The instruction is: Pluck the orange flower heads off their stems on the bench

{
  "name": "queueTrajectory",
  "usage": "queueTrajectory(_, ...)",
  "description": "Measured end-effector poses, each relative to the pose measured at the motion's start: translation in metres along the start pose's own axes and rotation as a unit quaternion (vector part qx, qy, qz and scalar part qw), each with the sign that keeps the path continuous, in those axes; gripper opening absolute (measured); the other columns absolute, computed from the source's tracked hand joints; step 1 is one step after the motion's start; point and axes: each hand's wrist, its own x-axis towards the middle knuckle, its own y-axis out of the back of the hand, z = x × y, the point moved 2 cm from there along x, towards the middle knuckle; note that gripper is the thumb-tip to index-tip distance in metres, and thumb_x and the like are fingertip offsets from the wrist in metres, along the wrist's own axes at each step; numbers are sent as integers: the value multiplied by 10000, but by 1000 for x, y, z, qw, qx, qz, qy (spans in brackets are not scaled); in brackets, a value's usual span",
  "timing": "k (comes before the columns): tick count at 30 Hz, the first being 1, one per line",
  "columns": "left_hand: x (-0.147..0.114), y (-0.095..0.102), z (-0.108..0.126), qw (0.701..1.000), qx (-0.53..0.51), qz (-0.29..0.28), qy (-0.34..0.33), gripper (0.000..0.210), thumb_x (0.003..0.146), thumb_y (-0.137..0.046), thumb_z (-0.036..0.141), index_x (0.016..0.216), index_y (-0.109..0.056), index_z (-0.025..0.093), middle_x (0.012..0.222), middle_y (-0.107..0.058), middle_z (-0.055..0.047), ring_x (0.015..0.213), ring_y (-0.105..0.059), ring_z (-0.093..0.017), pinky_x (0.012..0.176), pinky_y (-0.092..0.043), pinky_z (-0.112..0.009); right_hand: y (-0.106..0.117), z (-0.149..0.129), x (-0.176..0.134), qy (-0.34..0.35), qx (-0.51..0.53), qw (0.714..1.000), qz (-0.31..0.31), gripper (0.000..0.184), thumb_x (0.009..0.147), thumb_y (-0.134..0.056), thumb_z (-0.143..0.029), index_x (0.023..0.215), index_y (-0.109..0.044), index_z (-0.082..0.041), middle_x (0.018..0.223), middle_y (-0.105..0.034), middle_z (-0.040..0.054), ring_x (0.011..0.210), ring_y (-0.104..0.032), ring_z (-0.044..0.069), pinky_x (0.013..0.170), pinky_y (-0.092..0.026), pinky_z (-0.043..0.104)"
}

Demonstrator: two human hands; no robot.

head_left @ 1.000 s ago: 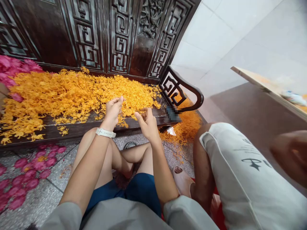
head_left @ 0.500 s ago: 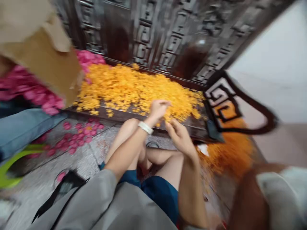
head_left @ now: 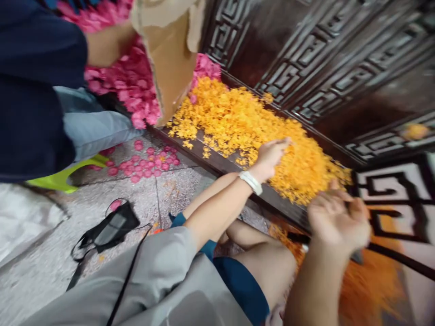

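A heap of yellow-orange flowers [head_left: 238, 113] is spread along a dark wooden bench seat [head_left: 224, 167]. My left hand [head_left: 270, 158], with a white wristband [head_left: 250, 182], is over the front of the heap. Its fingers are drawn together and point into the flowers; whatever they pinch is too blurred to make out. Farther right, my right hand [head_left: 340, 217] is raised beside the heap's end, palm turned up and fingers loosely bent apart, with nothing visible in it. A blurred orange-yellow blob [head_left: 416, 131], perhaps a flower, shows against the carved backrest [head_left: 340, 68].
A cardboard piece [head_left: 170, 59] stands between the yellow heap and pink flowers [head_left: 136, 86], where another person's arm [head_left: 110, 45] reaches. Pink blooms [head_left: 146, 163] and a black strapped item [head_left: 113, 228] lie on the floor. An orange mass [head_left: 370, 280] sits below the armrest [head_left: 394, 199].
The view has swung left and tilted, bringing in the other person's arm. My right hand has moved away from my left and turned palm up. An orange-yellow blob now appears at right.
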Motion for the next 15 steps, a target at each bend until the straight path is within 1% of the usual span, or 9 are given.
queueTrajectory(1,-1,0,1,1000,-1,-14,3,441,883,-856,613,871,-739,188,601,-359,58,527,-269,-88,542,-211,-314,13,7,11,-23,13,1000,13,259,1044,-530,-283,920,-754,-322,662,-495,24,454,-405,102,389,-355,339)
queueTrajectory(2,-1,0,1,1000,1,-24,7,458,884,-848,629,911,-742,184,595,-326,72,513,-243,-85,534,-199,-303,23,15,17,-46,-17,999,-2,114,967,-633,-278,934,-742,-277,640,-437,-18,459,-369,98,393,-328,308)
queueTrajectory(3,-2,0,1,999,3,-31,10,462,890,-842,629,945,-742,181,593,-304,81,505,-227,-83,527,-196,-295,31,23,19,-55,-66,996,-28,74,896,-717,-291,957,-725,-249,637,-403,-48,476,-352,94,411,-311,279)
queueTrajectory(4,-4,-1,1,999,3,-35,13,453,899,-840,615,966,-738,179,590,-288,87,498,-216,-83,520,-201,-292,38,30,17,-43,-123,991,-42,175,834,-778,-316,969,-699,-237,645,-398,-64,493,-350,93,432,-297,257)
queueTrajectory(6,-9,-3,0,999,-1,-49,20,408,926,-830,571,980,-725,180,581,-270,94,489,-209,-87,509,-221,-288,48,41,10,52,-240,969,-8,337,787,-828,-382,1029,-647,-233,720,-483,-52,541,-396,97,479,-308,239)
queueTrajectory(8,-15,-6,-1,997,-1,-68,35,366,954,-813,531,941,-697,184,570,-257,99,477,-196,-86,492,-225,-281,53,47,5,161,-350,922,42,466,815,-821,-469,1154,-604,-235,894,-574,-4,625,-472,107,533,-365,243)
queueTrajectory(9,-18,-7,-2,996,1,-81,46,357,966,-803,516,913,-680,185,565,-253,101,470,-183,-82,479,-215,-275,54,48,4,188,-395,898,50,524,842,-800,-517,1226,-581,-237,1001,-597,29,682,-515,118,564,-400,251)
queueTrajectory(12,-28,-13,-7,989,14,-126,77,360,988,-789,484,859,-643,181,559,-255,102,452,-144,-66,441,-157,-257,60,49,11,164,-469,868,14,607,915,-713,-629,1342,-530,-237,1152,-596,87,783,-578,152,630,-465,284)
queueTrajectory(15,-33,-17,-10,985,36,-142,91,345,982,-804,460,856,-639,184,552,-263,100,442,-139,-63,418,-126,-246,67,47,21,146,-485,862,-19,482,946,-676,-636,1170,-569,-223,933,-563,19,714,-531,145,639,-454,291)
